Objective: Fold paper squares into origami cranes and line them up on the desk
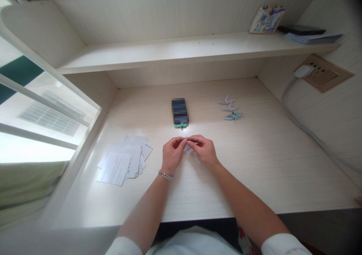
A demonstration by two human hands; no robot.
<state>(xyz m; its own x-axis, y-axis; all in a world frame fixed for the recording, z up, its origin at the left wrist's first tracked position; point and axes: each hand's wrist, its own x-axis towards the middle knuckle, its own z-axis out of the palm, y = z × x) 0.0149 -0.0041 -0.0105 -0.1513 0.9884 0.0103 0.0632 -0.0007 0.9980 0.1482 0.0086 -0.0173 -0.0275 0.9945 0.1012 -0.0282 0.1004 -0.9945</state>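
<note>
Between my two hands is a small folded piece of white paper (pixel 187 148), partly hidden by the fingers. My left hand (pixel 173 152) pinches its left side between thumb and forefinger; a silver chain bracelet circles that wrist. From the other side, my right hand (pixel 204 149) pinches the same paper, the two thumbs almost meeting. Just beyond the fingers lies a phone (pixel 180 111), its screen pixelated, with a green edge at the near end. Farther right sit two white folded paper cranes (pixel 226 101) and a blue patterned one (pixel 233 116).
Loose printed paper sheets (pixel 115 168) overlap in a pile on the left of the desk (pixel 254 164). Above the back runs a shelf (pixel 158 53) bearing a small box (pixel 267 20) and a dark flat item (pixel 301 29). A charger cable (pixel 305 128) hangs from the right wall socket (pixel 325 74).
</note>
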